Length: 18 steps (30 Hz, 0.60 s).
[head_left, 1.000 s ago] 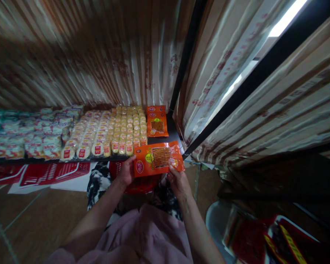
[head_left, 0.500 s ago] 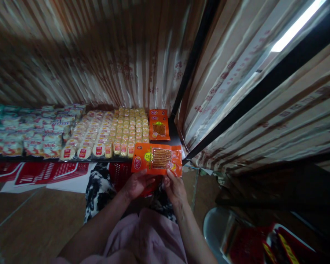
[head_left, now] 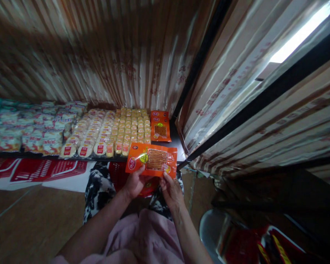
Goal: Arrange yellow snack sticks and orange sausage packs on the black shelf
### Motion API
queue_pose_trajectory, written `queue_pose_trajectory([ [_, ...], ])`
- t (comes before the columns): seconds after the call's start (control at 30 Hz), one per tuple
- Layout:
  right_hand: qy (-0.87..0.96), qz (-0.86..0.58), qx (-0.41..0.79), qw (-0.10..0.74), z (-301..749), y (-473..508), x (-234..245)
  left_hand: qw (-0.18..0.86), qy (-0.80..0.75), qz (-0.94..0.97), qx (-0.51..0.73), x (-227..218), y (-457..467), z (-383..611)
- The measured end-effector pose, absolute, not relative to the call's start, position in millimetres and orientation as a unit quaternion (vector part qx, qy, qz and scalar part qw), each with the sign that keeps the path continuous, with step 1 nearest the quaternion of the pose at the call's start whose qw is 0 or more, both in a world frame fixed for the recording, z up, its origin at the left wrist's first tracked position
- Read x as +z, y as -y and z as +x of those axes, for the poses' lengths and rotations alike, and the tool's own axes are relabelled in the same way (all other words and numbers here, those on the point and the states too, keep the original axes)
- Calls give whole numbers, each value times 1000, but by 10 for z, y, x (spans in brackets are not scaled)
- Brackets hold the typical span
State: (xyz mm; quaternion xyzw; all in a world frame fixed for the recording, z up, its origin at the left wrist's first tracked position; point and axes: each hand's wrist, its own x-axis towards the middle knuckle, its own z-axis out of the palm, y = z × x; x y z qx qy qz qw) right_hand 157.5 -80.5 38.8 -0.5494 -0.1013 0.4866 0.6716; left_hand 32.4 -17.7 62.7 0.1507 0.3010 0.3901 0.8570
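An orange snack packet (head_left: 157, 160) with a clear window showing brown strips is held level above my lap, in front of the shelf edge. Pinching its lower left edge, thumb on the front, is my left hand (head_left: 135, 183). My right hand (head_left: 171, 187) grips the lower right edge the same way. Fingers behind the packet are partly hidden. Similar orange packets (head_left: 161, 129) lie overlapped at the right end of the black shelf (head_left: 176, 141). Beside them stand rows of small yellow wrapped cakes (head_left: 133, 126) and round pale wrapped cakes (head_left: 85, 148).
White snack bags (head_left: 52, 141) fill the shelf's left part. Black metal posts (head_left: 209, 137) and pleated curtains (head_left: 126, 51) close in the back and right. Red baskets (head_left: 48, 170) sit below the shelf. A grey stool (head_left: 209, 227) is at lower right.
The packet has shifted slightly left and nearer my body, still in both hands. My left thumb now lies further over its front. The view has shifted a little.
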Motion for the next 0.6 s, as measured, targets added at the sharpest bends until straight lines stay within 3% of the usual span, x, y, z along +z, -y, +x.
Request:
queue_pose_trajectory([
  [0.13,150,-604,417,663,1585,781,323,840,-324,151,409,697,156,235],
  [0.23,282,-683,257,623,1620,777,284,824,-358,150,412,724,160,183],
  [0.37,471,-728,34,498,1652,756,306,807,-386,157,419,731,168,143],
  [0.6,609,-673,-42,417,1514,682,513,782,-377,164,468,794,98,51],
])
